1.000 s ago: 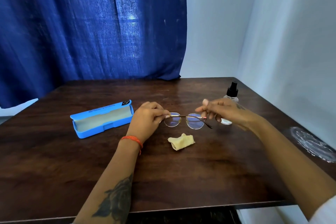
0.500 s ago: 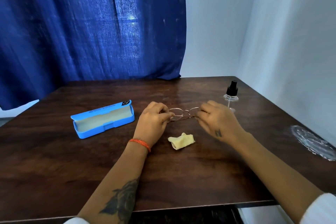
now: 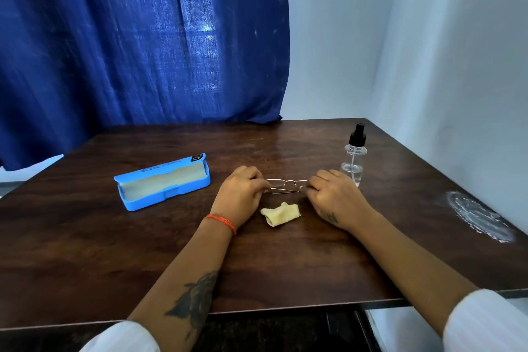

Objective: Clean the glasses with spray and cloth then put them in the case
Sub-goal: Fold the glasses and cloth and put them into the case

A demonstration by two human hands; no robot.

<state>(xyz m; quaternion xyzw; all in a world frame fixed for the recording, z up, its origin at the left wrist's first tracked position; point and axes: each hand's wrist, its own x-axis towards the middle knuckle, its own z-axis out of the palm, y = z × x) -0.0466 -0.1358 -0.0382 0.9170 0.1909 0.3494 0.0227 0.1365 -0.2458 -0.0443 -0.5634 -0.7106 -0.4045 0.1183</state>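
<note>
Both hands pinch the glasses (image 3: 286, 185) by their ends — left hand (image 3: 242, 196) at one hinge, right hand (image 3: 335, 195) at the other — low over the table (image 3: 85, 251), likely so the temples stay folded. The open case (image 3: 164, 182) waits beyond the left hand; the cloth (image 3: 281, 214) lies just nearer than both, the spray bottle (image 3: 354, 155) just past the right.
</note>
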